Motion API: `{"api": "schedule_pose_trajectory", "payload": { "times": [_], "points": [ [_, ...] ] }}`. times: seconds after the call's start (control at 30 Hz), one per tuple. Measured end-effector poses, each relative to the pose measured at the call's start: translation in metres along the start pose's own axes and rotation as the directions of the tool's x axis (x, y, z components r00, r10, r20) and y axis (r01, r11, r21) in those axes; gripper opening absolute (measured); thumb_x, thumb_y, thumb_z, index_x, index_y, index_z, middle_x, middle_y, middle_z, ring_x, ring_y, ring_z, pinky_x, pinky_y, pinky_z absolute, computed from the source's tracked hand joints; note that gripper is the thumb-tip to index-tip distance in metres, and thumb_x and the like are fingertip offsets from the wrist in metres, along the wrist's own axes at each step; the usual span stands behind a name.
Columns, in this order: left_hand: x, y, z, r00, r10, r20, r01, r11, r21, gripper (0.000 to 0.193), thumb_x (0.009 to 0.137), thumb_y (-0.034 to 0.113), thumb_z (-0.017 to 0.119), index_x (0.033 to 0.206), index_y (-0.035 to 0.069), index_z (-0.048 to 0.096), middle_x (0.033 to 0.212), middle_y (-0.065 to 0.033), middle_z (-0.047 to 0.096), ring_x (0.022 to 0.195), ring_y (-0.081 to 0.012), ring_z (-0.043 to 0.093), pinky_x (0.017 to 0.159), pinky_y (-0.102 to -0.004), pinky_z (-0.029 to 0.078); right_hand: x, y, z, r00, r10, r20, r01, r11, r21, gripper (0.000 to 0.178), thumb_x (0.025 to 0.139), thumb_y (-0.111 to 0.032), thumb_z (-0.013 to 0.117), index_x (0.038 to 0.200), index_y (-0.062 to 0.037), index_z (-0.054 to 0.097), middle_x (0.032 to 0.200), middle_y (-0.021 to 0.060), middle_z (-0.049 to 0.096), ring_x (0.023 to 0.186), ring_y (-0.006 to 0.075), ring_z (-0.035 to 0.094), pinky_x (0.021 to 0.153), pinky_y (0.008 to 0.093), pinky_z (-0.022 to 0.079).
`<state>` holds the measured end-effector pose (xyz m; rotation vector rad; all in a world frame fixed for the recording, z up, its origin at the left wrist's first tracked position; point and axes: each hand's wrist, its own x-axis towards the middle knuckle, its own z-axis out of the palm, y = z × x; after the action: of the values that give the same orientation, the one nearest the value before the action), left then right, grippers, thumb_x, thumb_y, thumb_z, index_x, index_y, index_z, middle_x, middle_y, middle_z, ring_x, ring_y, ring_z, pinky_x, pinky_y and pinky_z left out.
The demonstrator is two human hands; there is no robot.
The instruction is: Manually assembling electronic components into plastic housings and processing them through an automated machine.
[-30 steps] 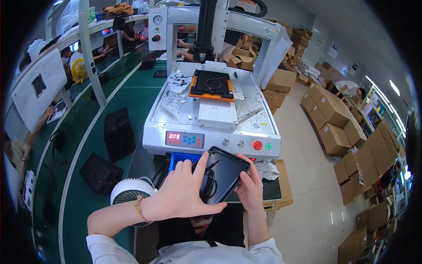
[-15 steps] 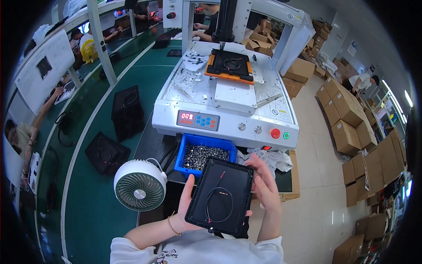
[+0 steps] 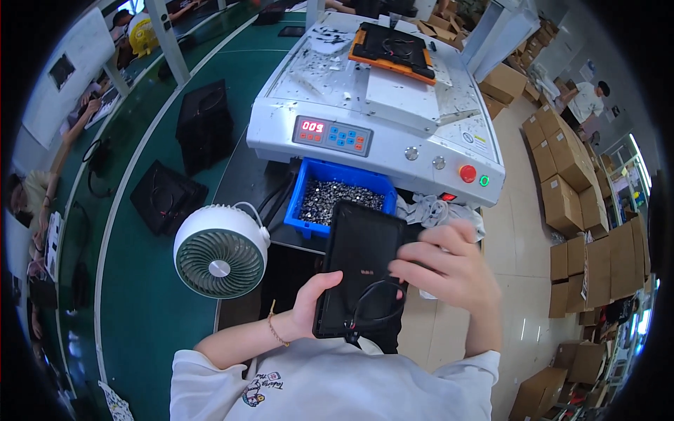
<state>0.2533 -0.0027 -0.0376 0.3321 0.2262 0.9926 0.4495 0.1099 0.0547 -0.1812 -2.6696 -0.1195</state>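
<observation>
My left hand [image 3: 312,298] grips the lower left side of a black rectangular plastic housing [image 3: 351,245], its thumb lying over the edge. The housing is tilted in front of my chest. From its lower end comes a thin black cable [image 3: 358,309] with red at its tip, looped toward the right edge. My right hand [image 3: 446,266] is over that right edge, fingers bent and pinched at the cable; the exact contact is partly hidden. Just beyond the housing sits a blue bin [image 3: 302,203] full of small metal parts [image 3: 337,196].
A white machine [image 3: 281,133] with a lit control panel stands ahead, a similar black housing [image 3: 393,45] on its orange fixture. At left are a white fan [image 3: 221,252] and stacked black housings [image 3: 203,126] on a green bench. Grey cloth [image 3: 421,210] lies right of the bin; cardboard boxes [image 3: 562,203] line the right.
The housing has turned and shifted slightly right. My right hand has left its side and come over its face, and the cable loop has moved right toward the fingers. The view has shifted.
</observation>
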Motion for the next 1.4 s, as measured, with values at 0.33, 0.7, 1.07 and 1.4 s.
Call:
{"api": "schedule_pose_trajectory", "payload": {
  "times": [0.33, 0.7, 1.07, 1.4],
  "points": [
    [0.0, 0.071, 0.015, 0.597, 0.8, -0.06, -0.735, 0.576, 0.357, 0.092, 0.079, 0.057, 0.048, 0.147, -0.002, 0.025, 0.142, -0.022, 0.039, 0.13, -0.0338, 0.044, 0.106, -0.0471, 0.041, -0.031, -0.046, 0.01, 0.967, 0.249, -0.047, -0.233, 0.948, 0.218, 0.028, 0.062, -0.011, 0.08, 0.09, -0.0074, 0.073, 0.073, -0.0027, 0.057, 0.068, 0.0168, 0.05, 0.062, 0.0308, 0.038],
    [0.02, 0.052, 0.016, 0.646, 0.762, 0.052, -0.725, 0.59, 0.355, 0.096, 0.075, 0.05, 0.055, 0.15, 0.002, 0.019, 0.149, -0.0208, 0.032, 0.137, -0.0362, 0.035, 0.111, -0.0476, 0.035, -0.001, -0.072, 0.077, 0.715, 0.698, 0.04, -0.409, 0.372, 0.833, 0.02, 0.085, 0.004, 0.066, 0.104, 0.0018, 0.061, 0.101, 0.0099, 0.063, 0.078, 0.0135, 0.064, 0.065, 0.0233, 0.052],
    [0.027, 0.043, -0.007, 0.679, 0.733, 0.044, -0.717, 0.649, 0.252, 0.097, 0.075, 0.053, 0.053, 0.15, 0.002, 0.019, 0.149, -0.0236, 0.03, 0.136, -0.0378, 0.036, 0.111, -0.0479, 0.035, -0.007, -0.074, 0.117, 0.646, 0.752, 0.13, -0.127, -0.062, 0.99, 0.012, 0.085, -0.006, 0.071, 0.08, 0.003, 0.064, 0.081, 0.0083, 0.061, 0.074, 0.0131, 0.056, 0.067, 0.0233, 0.047],
    [0.029, 0.03, 0.002, 0.715, 0.699, 0.005, -0.683, 0.698, 0.214, 0.099, 0.074, 0.058, 0.047, 0.15, 0.0, 0.019, 0.148, -0.0232, 0.031, 0.135, -0.0348, 0.038, 0.109, -0.0462, 0.036, -0.015, -0.078, 0.139, 0.586, 0.754, 0.295, 0.004, -0.367, 0.93, 0.008, 0.088, -0.002, 0.069, 0.085, 0.0043, 0.065, 0.087, 0.0054, 0.063, 0.077, 0.0093, 0.059, 0.067, 0.0218, 0.049]
  ]
}}
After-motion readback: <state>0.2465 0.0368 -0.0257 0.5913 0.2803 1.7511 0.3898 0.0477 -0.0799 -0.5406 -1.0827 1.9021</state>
